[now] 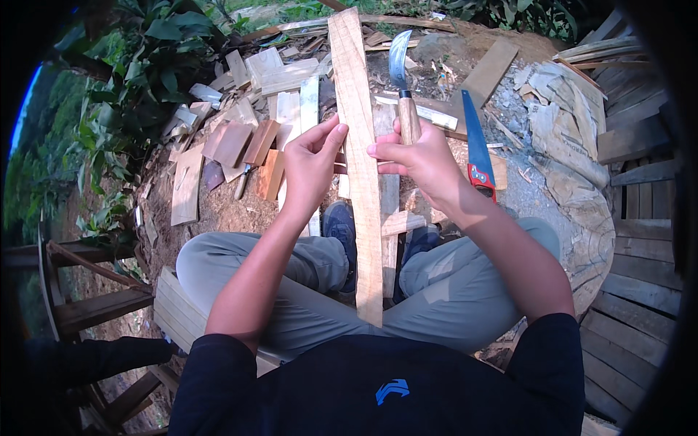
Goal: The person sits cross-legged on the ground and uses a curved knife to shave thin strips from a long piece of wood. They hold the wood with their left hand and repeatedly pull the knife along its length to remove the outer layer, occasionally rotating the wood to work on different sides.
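Brown dirt ground (222,214): rectangular wood offcuts (260,142) clutter left; blue-bladed, red-handled handsaw (478,142) lies right. Long, pale, grained wooden board (356,109) above grey trousers (465,280): left hand (313,160) pinches left edge; right hand (427,158) grips curved, wooden-handled knife (404,94), fingers touching right edge.

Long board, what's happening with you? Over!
Left hand holding long board. Right hand gripping knife, also touching board. Saw lies right, out of the way.

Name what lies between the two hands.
In the head view, a long pale board lies between them: the left hand holds its left edge; the right hand, also gripping a curved knife, touches its right edge.
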A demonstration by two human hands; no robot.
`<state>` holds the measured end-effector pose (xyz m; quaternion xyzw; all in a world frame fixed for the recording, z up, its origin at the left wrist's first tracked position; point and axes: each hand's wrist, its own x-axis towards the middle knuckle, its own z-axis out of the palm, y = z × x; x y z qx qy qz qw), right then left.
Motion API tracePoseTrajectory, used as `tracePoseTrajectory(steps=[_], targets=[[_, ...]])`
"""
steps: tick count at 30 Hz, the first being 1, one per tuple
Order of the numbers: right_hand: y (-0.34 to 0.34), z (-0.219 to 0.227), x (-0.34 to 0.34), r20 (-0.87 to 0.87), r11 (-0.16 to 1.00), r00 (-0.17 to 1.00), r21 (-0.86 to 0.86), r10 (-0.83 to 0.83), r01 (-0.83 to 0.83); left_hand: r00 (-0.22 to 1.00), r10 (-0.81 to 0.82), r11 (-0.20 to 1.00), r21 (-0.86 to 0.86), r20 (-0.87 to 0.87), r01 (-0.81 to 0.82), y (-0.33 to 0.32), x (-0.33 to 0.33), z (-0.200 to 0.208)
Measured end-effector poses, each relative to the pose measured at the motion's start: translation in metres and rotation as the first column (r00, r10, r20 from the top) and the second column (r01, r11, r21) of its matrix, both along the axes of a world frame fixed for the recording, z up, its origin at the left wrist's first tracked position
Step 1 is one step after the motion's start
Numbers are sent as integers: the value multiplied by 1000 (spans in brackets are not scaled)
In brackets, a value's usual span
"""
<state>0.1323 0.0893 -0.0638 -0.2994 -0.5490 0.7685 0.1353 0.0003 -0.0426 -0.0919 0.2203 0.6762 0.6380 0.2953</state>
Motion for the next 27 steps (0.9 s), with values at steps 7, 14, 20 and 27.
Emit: tracePoseTrajectory(steps=[7, 14, 20, 27], targets=[[-11, -6, -2, -160, 1000, 987, -22, -4, 0, 931, -343, 939, 58, 127, 338, -6, 13, 1], [27, 15, -6, 51, 985, 996, 156, 70, -77, 853, -449, 892, 83, 267, 444, -8, 22, -6], [89, 39, -6, 85, 855, 986, 491, 142, -165, 862, -356, 934, 162, 361, 318, -4, 22, -2], [59, 23, 4, 420, 470, 906, 790, 52, -393, 880, -262, 961, 186, 396, 203, -5, 12, -8]])
